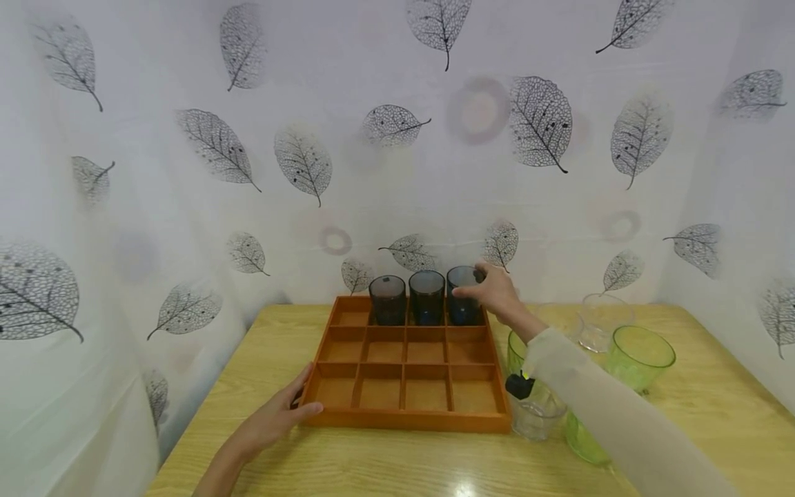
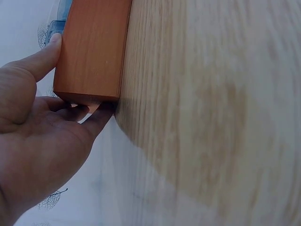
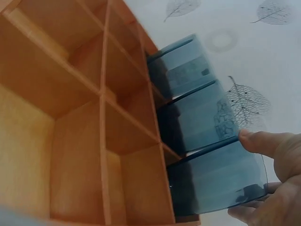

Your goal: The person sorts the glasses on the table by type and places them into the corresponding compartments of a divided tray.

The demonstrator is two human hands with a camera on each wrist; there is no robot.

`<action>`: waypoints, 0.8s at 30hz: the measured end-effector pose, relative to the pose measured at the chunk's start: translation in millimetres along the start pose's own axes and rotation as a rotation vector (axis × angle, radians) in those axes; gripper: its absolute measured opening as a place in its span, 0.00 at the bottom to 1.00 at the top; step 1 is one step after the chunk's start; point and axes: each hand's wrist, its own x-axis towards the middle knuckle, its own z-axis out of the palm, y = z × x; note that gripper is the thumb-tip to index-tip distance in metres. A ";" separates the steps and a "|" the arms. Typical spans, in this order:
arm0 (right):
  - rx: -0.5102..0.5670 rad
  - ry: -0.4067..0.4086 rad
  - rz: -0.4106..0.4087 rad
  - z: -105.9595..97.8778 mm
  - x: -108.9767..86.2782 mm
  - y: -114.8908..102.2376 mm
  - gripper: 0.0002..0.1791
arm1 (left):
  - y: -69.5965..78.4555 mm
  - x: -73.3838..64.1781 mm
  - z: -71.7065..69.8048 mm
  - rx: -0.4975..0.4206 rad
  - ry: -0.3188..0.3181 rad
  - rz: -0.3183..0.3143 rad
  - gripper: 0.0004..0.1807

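An orange-brown wooden divided tray (image 1: 406, 420) lies on the table. Three dark blue tumblers stand upright in its back row: the left one (image 1: 388, 304), the middle one (image 1: 426, 298) and the right one (image 1: 462, 310) in the back right corner compartment. My right hand (image 1: 493, 293) grips the upper part of the right tumbler, thumb on the near side; the right wrist view shows the thumb and fingers around this tumbler (image 3: 221, 181). My left hand (image 2: 42, 122) holds the tray's front left corner, thumb at the top edge, fingers against the side.
Right of the tray, partly behind my right sleeve, stand green tumblers (image 1: 642, 352) and clear ones (image 1: 537, 421). Another clear tumbler (image 1: 602, 321) stands farther back. A patterned curtain (image 1: 373, 193) hangs behind the wooden table (image 1: 248, 386). The tray's other compartments hold nothing.
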 end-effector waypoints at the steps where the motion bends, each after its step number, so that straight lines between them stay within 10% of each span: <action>1: -0.008 -0.008 -0.002 0.0 -0.1 1.0 0.50 | 0.4 0.0 0.3 0.002 0.001 0.000 0.47; 24: -0.009 -0.148 -0.100 -48.7 -32.0 5.4 0.49 | -2.6 0.9 0.4 0.004 0.009 0.006 0.47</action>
